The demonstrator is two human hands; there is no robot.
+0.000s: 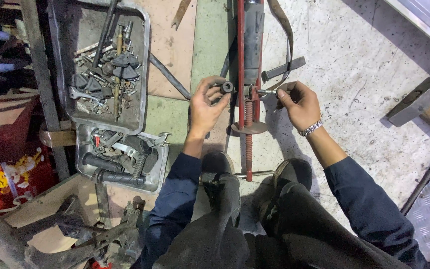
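Beside the red spring compressor (249, 74), your left hand (206, 102) pinches a dark bushing (227, 86), your right hand (298, 103) pinches its bolt (266, 91); fitting looks unfinished.

Red spring compressor tool (249, 65) upright, dark bushing (227, 86) beside

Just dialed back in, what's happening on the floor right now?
A person crouches over a red metal frame lying on the floor. The left hand holds a small dark cylindrical part against the frame, while the right hand grips a thin metal rod at the frame's other side. Two metal trays of loose parts sit beside the left arm; a hammer lies to the right.
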